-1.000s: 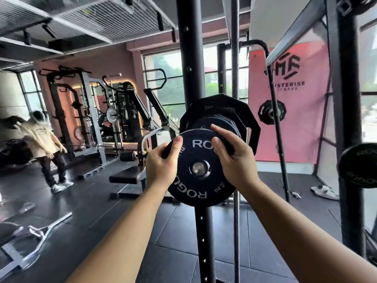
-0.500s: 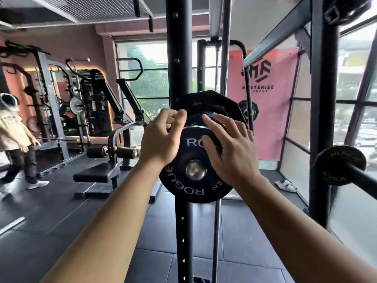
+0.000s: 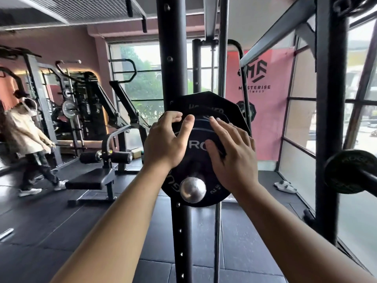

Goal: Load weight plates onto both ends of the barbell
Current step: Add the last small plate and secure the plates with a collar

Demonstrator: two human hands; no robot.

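A small black Rogue weight plate point(image 3: 199, 174) hangs on a silver peg point(image 3: 192, 189) sticking out of the black rack upright point(image 3: 173, 58). Larger black plates point(image 3: 206, 103) sit behind it on the same peg. My left hand point(image 3: 165, 141) grips the small plate's upper left rim, fingers curled over the edge and thumb on the face. My right hand point(image 3: 230, 148) lies flat on the upper right face with its fingers spread over the rim. At the right edge a barbell end point(image 3: 369, 178) carries one dark plate point(image 3: 346, 172).
A second rack upright point(image 3: 330, 119) stands between me and the barbell. A thin steel rod point(image 3: 217, 231) runs down just right of the peg's upright. A black bench point(image 3: 89, 180) and a walking person point(image 3: 30, 144) are to the left. White slippers point(image 3: 285, 185) lie by the window.
Both hands slid from the plate's sides up to its upper rim, and the right hand flattened. The silver peg end now stands out in front of the plate. The person at the left moved.
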